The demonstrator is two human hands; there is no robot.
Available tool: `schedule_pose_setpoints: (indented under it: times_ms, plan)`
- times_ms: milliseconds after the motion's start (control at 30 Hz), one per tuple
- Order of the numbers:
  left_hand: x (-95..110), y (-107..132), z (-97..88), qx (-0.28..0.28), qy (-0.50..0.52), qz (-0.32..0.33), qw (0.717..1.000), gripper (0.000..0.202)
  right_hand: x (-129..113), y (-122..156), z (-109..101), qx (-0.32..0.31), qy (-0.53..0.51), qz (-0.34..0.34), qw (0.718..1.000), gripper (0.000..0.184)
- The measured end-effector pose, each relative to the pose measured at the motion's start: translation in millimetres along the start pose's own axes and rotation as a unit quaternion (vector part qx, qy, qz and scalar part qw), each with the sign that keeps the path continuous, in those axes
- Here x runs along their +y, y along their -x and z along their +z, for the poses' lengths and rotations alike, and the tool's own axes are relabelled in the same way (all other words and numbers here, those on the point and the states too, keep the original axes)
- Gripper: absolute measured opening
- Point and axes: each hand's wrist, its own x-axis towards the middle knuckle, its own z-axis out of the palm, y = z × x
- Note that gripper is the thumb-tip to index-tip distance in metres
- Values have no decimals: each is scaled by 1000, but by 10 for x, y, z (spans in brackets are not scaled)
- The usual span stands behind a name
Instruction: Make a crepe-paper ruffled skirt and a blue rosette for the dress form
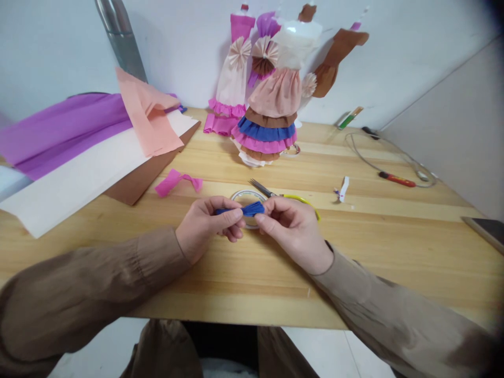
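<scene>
A strip of blue crepe paper (252,209), gathered into narrow pleats, is held between my hands above the table. My left hand (212,219) pinches it near the middle, thumb on top, with a bit of blue showing behind the thumb. The fanned right end sits between the thumb and fingers of my right hand (289,223). Just behind and below the paper lies a roll of tape (238,197), partly covered by my hands. Scissors with yellow handles (301,199) rest beyond my right hand, their blades pointing away to the left.
Several paper-dressed doll forms (275,94) stand against the wall. Purple, white, peach and brown paper sheets (90,163) pile up at left near a metal bottle (124,39). A pink scrap (179,182), white scrap (344,189) and red-handled cable (397,179) lie on the table (244,278).
</scene>
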Motion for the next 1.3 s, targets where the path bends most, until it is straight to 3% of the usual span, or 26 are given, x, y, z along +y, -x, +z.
schedule_pose_setpoints:
  times_ms: [167, 367, 767, 1067, 1200, 1300]
  plan:
    - [8, 19, 0, -61, 22, -40, 997, 36, -43, 22, -41, 11, 1, -9, 1000, 27]
    - [14, 24, -18, -84, -1, -44, 996, 45, -87, 19, -61, 19, -9, -22, 1000, 26]
    - [41, 138, 72, -74, -90, -24, 993, 33, -66, -2, -69, -2, -3, -27, 1000, 24]
    - [3, 90, 33, -41, -61, -54, 996, 48, -66, 24, -94, -4, -1, -28, 1000, 22]
    - [81, 69, 37, -64, -146, 9, 987, 31, -75, 12, -100, -36, 5, -42, 998, 23]
    - [107, 58, 41, -75, -172, -3, 982, 21, -85, 0, -94, -66, 21, -52, 996, 26]
